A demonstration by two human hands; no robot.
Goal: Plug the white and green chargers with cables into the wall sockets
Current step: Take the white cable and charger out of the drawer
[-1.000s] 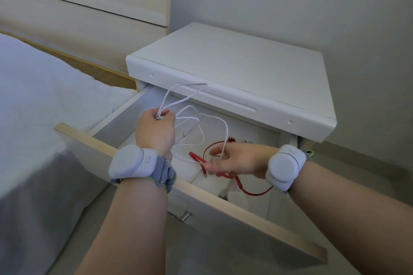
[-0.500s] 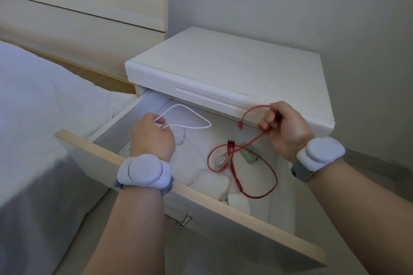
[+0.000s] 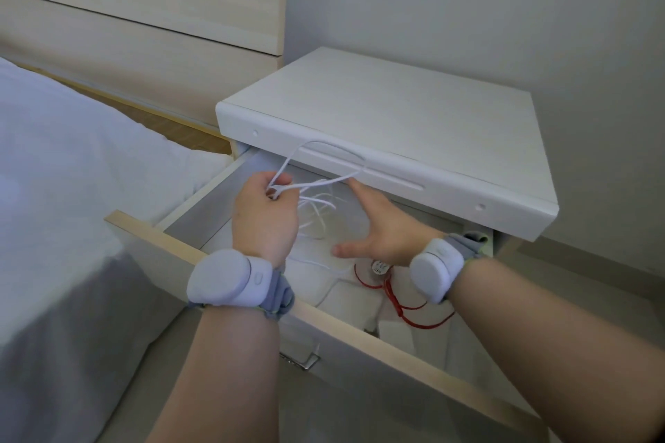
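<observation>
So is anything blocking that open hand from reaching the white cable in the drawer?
Nothing visible does. The right hand is open above the loose white cable, which the left hand grips at one end. The red cable lies nearer the drawer front, out of the way.

A bedroom, seen at the bedside.

A bed with white sheets [image 3: 72, 162] stands against a pale wood-grain headboard panel [image 3: 144, 29], just beside a white bedside cabinet [image 3: 388, 119] (its wood-edged drawer [image 3: 324, 320] open) on a plain grey wall [image 3: 467, 4].
</observation>
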